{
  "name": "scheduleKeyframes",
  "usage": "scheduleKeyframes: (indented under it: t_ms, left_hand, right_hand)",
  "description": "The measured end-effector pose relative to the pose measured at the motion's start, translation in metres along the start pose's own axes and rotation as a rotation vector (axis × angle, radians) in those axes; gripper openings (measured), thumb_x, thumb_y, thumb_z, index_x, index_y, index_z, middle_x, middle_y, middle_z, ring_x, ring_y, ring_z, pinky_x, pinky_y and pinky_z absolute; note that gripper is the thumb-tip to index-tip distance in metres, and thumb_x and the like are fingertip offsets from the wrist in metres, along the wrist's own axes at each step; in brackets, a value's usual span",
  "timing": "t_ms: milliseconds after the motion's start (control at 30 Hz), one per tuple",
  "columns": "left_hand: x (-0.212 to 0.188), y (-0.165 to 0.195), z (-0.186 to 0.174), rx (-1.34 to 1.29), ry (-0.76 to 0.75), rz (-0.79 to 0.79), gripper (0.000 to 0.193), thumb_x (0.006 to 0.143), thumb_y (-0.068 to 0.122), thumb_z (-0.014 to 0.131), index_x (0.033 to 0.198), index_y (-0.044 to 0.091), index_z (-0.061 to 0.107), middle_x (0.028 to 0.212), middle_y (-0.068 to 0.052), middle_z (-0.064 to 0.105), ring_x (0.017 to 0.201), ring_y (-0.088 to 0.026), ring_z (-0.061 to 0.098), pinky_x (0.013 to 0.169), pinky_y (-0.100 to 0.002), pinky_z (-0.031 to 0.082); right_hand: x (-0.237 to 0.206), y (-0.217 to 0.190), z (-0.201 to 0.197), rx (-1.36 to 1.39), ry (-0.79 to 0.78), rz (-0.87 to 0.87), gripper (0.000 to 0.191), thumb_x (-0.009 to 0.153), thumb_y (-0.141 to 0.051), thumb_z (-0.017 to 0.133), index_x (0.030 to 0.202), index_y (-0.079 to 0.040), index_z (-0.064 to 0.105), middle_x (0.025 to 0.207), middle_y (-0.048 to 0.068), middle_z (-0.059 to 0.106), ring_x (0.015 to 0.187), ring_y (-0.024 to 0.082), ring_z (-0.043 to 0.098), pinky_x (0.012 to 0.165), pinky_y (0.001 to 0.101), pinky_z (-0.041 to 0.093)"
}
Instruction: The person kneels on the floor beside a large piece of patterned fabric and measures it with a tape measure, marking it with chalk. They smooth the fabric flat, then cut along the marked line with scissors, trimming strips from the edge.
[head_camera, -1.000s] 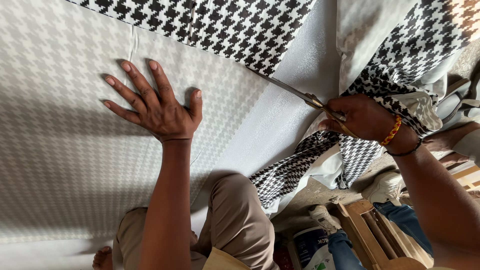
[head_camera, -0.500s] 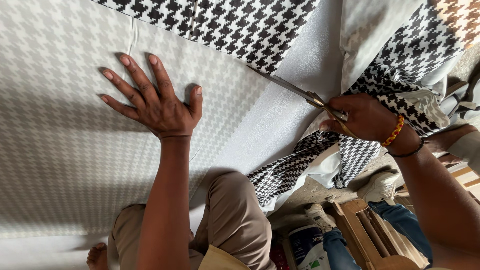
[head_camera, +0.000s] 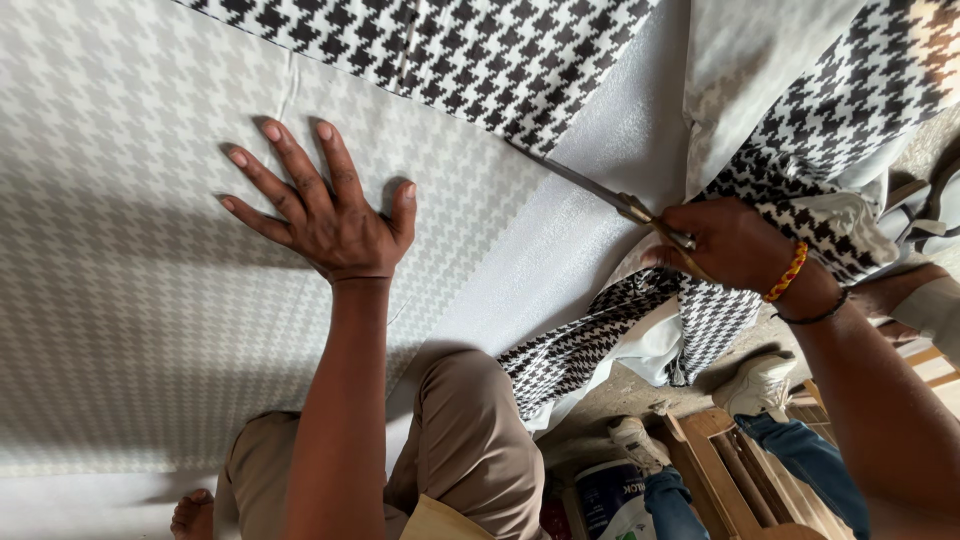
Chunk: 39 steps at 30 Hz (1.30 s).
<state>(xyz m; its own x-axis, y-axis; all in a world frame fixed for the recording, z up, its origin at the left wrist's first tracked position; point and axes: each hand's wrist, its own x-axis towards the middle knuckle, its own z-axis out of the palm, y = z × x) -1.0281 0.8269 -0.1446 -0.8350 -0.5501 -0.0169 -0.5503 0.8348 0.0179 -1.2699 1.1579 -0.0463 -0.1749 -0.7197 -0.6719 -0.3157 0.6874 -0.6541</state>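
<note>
Right now your left hand (head_camera: 330, 225) lies flat on the pale grey houndstooth fabric (head_camera: 130, 300), palm down, fingers spread wide and pointing up and to the left, thumb out to the right. It grasps nothing; it only presses the cloth down. Your right hand (head_camera: 735, 245) is closed around the handles of a pair of scissors (head_camera: 610, 198), and the blades reach up and to the left from your fist. The blades lie along the edge where the pale underside meets the bold black-and-white houndstooth face (head_camera: 500, 60) of the same cloth, with the tips right at that edge. Whether the blades stand parted or together you cannot tell from this view. Your two hands are well apart, with a plain whitish strip of cloth between them.

On your right wrist sit a red-and-yellow beaded bracelet (head_camera: 787, 272) and a thin dark band (head_camera: 815, 318). Below your right hand a loose length of the black-and-white fabric (head_camera: 600, 340) hangs down in folds. Your knee in tan trousers (head_camera: 470, 440) shows beneath the cloth, just right of your left forearm. Lower right, another person's pale shoe (head_camera: 755, 385) and blue jeans (head_camera: 800, 460) stand near a wooden frame (head_camera: 730, 470) and a white-and-blue tub (head_camera: 610, 500).
</note>
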Motion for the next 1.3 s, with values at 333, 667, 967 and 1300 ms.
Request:
scheduleKeyframes:
  t_ms: [333,667,967,1300]
  left_hand:
    - [0.001,-0.001,0.000,0.016,-0.041,-0.001,0.077,0.110,0.071,0.015,0.173,0.027,0.006,0.177,-0.011,0.000,0.164,-0.040,-0.003,0.127,-0.068,-0.005]
    - [0.003,0.000,-0.003,0.000,-0.059,-0.005,0.079,0.110,0.072,0.015,0.173,0.025,0.006,0.177,-0.011,-0.002,0.163,-0.041,-0.004,0.129,-0.072,-0.003]
    - [0.007,0.001,-0.002,-0.036,-0.026,-0.002,0.083,0.108,0.074,0.015,0.173,0.024,0.009,0.177,-0.011,-0.001,0.163,-0.040,-0.003,0.128,-0.071,-0.003]
    - [0.012,0.001,-0.006,-0.056,-0.023,-0.002,0.082,0.108,0.074,0.016,0.173,0.024,0.008,0.178,-0.009,-0.002,0.164,-0.040,-0.003,0.128,-0.073,-0.002]
  right_hand:
    - [0.022,-0.009,0.000,0.002,-0.045,-0.029,0.030,0.080,-0.033,0.082,0.084,-0.006,0.069,0.068,0.009,0.067,0.055,0.022,0.066,0.052,0.0376,0.052]
    - [0.036,-0.016,-0.002,0.016,-0.020,-0.094,0.036,0.078,-0.037,0.083,0.083,-0.005,0.067,0.064,0.010,0.065,0.053,0.023,0.063,0.050,0.0376,0.049]
    - [0.046,-0.007,0.007,0.014,-0.021,-0.039,0.038,0.085,-0.041,0.077,0.076,-0.006,0.065,0.057,0.004,0.063,0.044,0.017,0.061,0.044,0.0348,0.048]
    - [0.067,-0.024,0.000,0.066,0.030,-0.201,0.041,0.084,-0.042,0.077,0.080,-0.004,0.061,0.064,0.006,0.061,0.052,0.018,0.059,0.047,0.0351,0.048]
